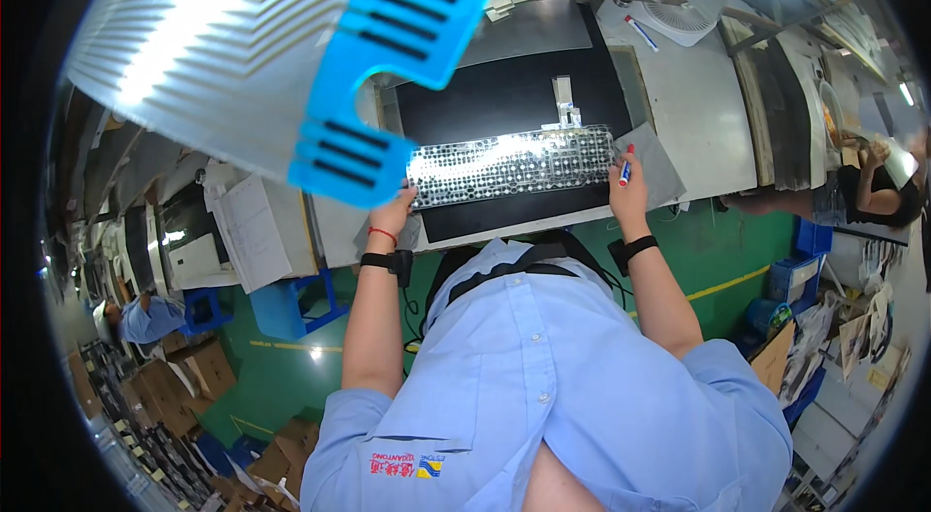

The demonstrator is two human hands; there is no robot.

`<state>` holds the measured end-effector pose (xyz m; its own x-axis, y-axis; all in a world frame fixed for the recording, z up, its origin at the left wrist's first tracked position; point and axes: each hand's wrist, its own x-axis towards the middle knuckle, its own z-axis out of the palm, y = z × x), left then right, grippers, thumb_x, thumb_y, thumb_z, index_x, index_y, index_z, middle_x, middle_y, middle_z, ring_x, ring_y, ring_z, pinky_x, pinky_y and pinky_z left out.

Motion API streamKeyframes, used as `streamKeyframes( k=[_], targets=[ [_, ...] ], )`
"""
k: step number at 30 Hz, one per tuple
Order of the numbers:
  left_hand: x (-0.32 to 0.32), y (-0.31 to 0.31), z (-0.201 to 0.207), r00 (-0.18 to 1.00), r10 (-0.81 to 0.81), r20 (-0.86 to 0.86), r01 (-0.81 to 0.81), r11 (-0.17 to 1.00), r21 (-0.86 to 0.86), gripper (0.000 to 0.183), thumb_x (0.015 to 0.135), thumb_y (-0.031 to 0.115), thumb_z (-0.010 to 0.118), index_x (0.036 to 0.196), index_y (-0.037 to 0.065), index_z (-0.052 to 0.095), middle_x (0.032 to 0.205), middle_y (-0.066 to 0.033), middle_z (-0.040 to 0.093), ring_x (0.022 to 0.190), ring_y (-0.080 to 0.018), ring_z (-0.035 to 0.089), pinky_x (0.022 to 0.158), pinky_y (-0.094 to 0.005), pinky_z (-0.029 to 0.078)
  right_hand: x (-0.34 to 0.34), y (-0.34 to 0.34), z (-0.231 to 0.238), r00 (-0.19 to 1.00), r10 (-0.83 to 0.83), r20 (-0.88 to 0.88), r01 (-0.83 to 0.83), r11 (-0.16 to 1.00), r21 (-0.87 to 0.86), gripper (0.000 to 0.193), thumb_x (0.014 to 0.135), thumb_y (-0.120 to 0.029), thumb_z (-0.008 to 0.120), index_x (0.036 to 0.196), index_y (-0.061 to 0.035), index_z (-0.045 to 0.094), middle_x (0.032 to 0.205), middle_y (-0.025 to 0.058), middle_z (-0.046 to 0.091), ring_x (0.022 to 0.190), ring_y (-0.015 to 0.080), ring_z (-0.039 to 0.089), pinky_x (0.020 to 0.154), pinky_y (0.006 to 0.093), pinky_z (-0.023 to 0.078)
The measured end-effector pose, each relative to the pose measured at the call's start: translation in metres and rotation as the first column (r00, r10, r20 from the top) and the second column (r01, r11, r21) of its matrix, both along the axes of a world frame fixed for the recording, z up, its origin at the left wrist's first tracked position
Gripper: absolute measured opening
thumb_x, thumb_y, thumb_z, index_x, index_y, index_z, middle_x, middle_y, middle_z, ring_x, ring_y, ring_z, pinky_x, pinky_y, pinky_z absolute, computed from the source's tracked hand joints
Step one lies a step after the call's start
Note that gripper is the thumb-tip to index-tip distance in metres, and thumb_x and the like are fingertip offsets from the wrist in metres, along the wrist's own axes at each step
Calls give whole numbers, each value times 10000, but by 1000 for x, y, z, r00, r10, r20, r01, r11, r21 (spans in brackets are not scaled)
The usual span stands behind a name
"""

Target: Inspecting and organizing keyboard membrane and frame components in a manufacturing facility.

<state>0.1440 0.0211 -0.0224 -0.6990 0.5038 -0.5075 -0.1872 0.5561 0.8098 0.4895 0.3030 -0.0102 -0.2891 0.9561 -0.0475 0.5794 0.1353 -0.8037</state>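
A shiny, see-through keyboard membrane, covered in rows of round dots, lies on a black mat with its long side across me. A short silvery ribbon tail sticks out from its far edge, right of the middle. My left hand is closed on the sheet's left end, fingers partly hidden. At the right end, my right hand is closed round a red, white and blue marker pen, its fingers at the sheet's edge. Whether they also pinch the sheet I cannot tell.
A blue slotted plastic piece and a ribbed translucent panel loom close at upper left. Beyond the mat are another marker and a white fan. A grey sheet lies by my right hand. Blue stools stand left.
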Motion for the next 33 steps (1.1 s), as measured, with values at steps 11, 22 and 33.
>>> streamKeyframes(
  k=[11,22,33],
  targets=[
    [-19,-13,-17,928,-44,-370,102,985,139,207,913,74,558,1110,22,519,911,-46,632,764,-93,591,566,-215,489,2,7,2,996,-16,-85,20,999,47,344,892,-164,602,1199,-46,504,1098,209,636,1025,304,632,865,352,482],
    [-18,-12,21,968,108,227,-172,944,282,134,939,80,515,1071,60,521,883,-6,623,691,-53,548,544,-183,441,-9,8,26,876,-130,-464,-21,952,-306,259,939,-174,555,1166,-50,545,1019,60,618,909,123,584,820,273,466],
    [-17,-10,31,953,155,260,-235,921,312,191,936,105,533,1118,55,503,849,9,603,673,-50,534,550,-185,437,-25,13,71,641,-212,-738,-125,920,-372,224,955,-103,499,1153,-5,538,1046,65,614,923,94,578,800,237,469]
  ],
)
